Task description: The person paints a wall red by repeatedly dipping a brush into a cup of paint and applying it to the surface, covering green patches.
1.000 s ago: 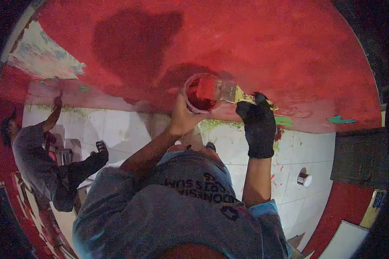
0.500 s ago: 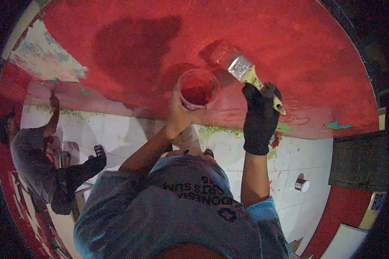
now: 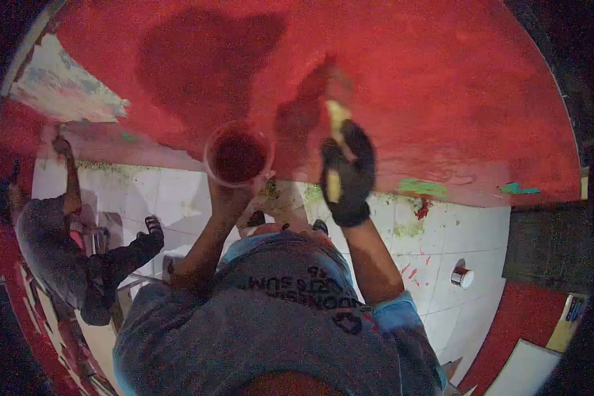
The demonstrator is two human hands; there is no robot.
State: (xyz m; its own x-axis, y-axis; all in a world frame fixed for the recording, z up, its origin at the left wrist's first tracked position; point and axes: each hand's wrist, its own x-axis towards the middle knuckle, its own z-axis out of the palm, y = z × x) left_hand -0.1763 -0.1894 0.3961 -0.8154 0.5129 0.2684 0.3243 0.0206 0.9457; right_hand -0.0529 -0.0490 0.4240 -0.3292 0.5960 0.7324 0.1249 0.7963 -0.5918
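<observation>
My bare left hand (image 3: pixel 231 198) is wrapped round a clear plastic cup (image 3: pixel 239 156) of dark red paint, its mouth facing me. In a black glove, my right hand (image 3: pixel 348 173) grips a paintbrush (image 3: pixel 338 115) by its pale yellow handle. The brush points up towards the red wall (image 3: pixel 435 79), and its bristle end is smeared by motion. A dark shadow of brush and hand falls on the wall just left of the brush. The paint on the wall looks wet around there.
A pale, unpainted patch (image 3: pixel 69 86) shows on the wall at upper left. Another person (image 3: pixel 59 251) works at the wall on the left, one arm raised. On the white tiled floor (image 3: pixel 435 231) are red drips, green growth and a small tin (image 3: pixel 462 277).
My right hand has swung left with the brush, now more upright. My left hand has moved left and slightly down with the cup. The other person's raised hand has shifted slightly left.
</observation>
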